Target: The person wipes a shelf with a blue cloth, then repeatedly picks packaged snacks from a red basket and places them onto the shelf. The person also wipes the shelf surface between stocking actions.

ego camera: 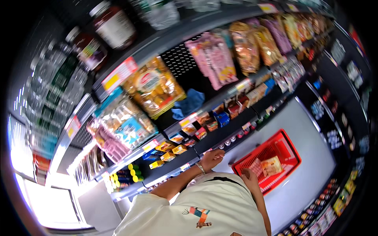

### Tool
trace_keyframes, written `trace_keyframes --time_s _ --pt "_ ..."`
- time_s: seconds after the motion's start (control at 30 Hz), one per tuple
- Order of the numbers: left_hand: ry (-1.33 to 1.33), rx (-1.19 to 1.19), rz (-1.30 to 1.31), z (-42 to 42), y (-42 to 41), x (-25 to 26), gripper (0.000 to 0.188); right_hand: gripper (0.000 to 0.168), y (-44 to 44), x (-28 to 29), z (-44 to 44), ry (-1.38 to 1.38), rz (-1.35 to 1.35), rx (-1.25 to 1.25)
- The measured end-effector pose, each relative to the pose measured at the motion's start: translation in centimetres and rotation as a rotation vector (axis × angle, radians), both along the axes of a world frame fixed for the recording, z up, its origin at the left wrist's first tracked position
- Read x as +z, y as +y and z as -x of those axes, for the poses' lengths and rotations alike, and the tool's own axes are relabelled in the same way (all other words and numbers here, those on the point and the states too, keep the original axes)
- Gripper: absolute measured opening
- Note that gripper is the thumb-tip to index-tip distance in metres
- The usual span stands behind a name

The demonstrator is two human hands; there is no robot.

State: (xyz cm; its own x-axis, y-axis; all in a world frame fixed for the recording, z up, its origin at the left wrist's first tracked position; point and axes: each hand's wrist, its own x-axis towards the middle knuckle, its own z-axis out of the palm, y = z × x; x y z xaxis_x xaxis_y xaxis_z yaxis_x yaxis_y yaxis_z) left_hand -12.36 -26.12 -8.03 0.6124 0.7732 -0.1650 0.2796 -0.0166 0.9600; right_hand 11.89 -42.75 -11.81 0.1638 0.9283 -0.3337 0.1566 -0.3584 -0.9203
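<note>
My left hand, with a bracelet at the wrist, is in front of my waist on the shelf side; its fingers are curled and nothing shows in them. My right hand hangs at the other side, overlapping the near edge of a red plastic shopping basket in the view. Whether that hand touches the basket or holds anything, I cannot tell. Inside the basket lie a yellowish food packet and a pink packet. The basket appears to stand on the grey floor.
Beside me, store shelves carry pink bags, a yellow food bag, a clear bag, a blue cloth-like item and small boxes. Dark jars and clear bottles stand higher. More stocked shelves line the right.
</note>
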Motion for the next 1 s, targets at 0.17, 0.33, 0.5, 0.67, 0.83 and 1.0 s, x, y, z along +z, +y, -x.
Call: trace_keyframes --time_s 0.17,0.33,0.5,0.67,0.83,1.0 --pt "-0.085 0.383 -0.25 5.4 1.3 4.2 0.034 0.041 3.7 2.0 1.6 0.011 0.038 0.16" --pt "0.06 0.781 -0.6 10.4 4.7 11.4 0.042 0.041 9.9 4.6 4.2 0.039 -0.05 0.253" --pt "0.069 0.943 -0.834 13.7 8.2 15.7 0.063 0.043 17.9 9.2 9.3 0.193 -0.125 0.305" --pt "0.107 1.029 -0.836 14.8 10.8 15.9 0.081 0.049 26.5 15.1 14.4 0.194 -0.332 0.354" --pt "0.154 1.119 -0.842 14.5 12.7 16.2 0.093 0.051 34.6 19.0 17.8 0.164 -0.54 0.278" --pt "0.195 1.116 -0.854 14.3 16.2 16.1 0.078 0.036 39.2 23.3 19.8 -0.187 -0.415 0.263"
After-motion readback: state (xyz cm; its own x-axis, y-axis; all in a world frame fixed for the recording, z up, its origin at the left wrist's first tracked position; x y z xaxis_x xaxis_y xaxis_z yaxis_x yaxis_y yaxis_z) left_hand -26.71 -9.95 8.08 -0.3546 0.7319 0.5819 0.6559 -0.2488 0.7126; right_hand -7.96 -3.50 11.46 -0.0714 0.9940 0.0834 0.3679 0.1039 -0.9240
